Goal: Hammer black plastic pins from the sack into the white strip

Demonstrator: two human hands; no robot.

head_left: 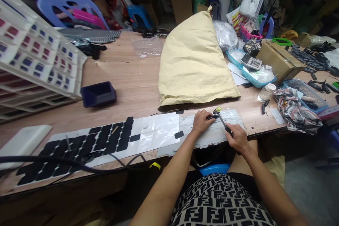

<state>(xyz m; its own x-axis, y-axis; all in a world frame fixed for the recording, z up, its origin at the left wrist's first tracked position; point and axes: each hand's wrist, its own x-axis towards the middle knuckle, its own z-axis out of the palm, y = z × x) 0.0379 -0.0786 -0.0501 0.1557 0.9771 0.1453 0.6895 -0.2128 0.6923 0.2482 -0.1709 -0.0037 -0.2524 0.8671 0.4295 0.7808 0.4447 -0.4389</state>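
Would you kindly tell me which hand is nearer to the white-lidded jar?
Right: the right hand, holding the hammer, is to the left of the white-lidded jar and closer to the camera; the left hand is farther left of it.

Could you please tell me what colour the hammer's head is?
The hammer's head looks mainly yellow; it shows in the head view.

Wood-grain table (124, 77) serves as the work surface; a white sheet (161, 127) lies along the near edge, with a taped grey board (237, 116) at its right end; a large yellow sack (196, 60) rests behind the board; a dark purple bin (99, 95) sits to the left, near a white crate (57, 60); a clear plastic bag (148, 47) lies farther back; a lidded jar (265, 93), a small white card (277, 116) and a cardboard box (275, 61) occupy the right side.
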